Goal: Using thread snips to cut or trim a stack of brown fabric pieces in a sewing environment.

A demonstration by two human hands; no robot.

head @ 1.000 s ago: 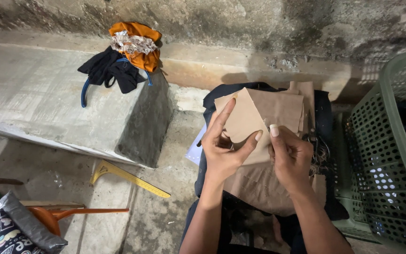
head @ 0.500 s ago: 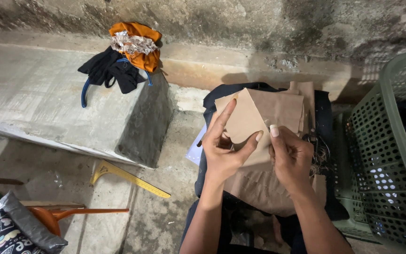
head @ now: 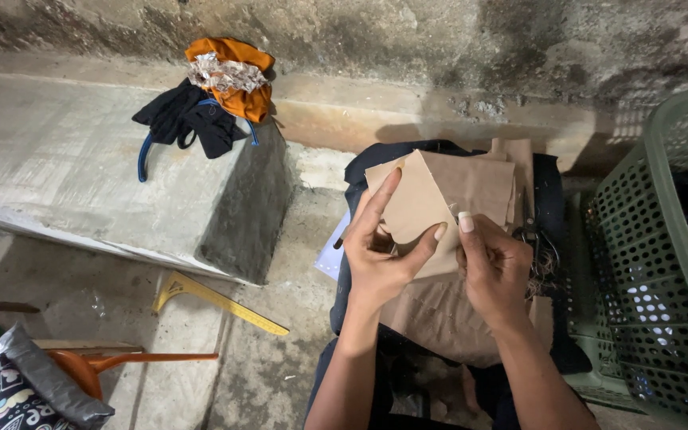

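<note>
- The left hand (head: pixel 381 253) holds a tan paper piece (head: pixel 417 209) from below: the thumb presses on its lower edge while the forefinger lies straight up along its left side, so the hand is half spread and pinching the piece.
- The right hand (head: pixel 494 269) pinches the same piece at its lower right, thumb tip on top, the other fingers curled under it. It sits just beside the left thumb, nearly touching it.
- The piece is held up over the lap, above a larger sheet of brown paper (head: pixel 439 314) lying on dark cloth (head: pixel 549 209).
- To handle the piece well, I judge that both pinches should stay close to the edge being worked, with the left forefinger bracing the sheet flat so it does not buckle; thin paper creases readily if gripped hard.
- Beyond the right hand, scissors (head: pixel 529 231) lie on the cloth, and further right stands a green plastic basket (head: pixel 653 239).
- Left of the left hand, well apart, a yellow ruler (head: pixel 218 300) lies on the concrete floor; a bundle of clothes (head: pixel 205 99) sits on a concrete block (head: pixel 65 175).
- Against the earlier frames almost nothing differs: both hands keep the same grip, and the piece sits at the same tilt and place.
</note>
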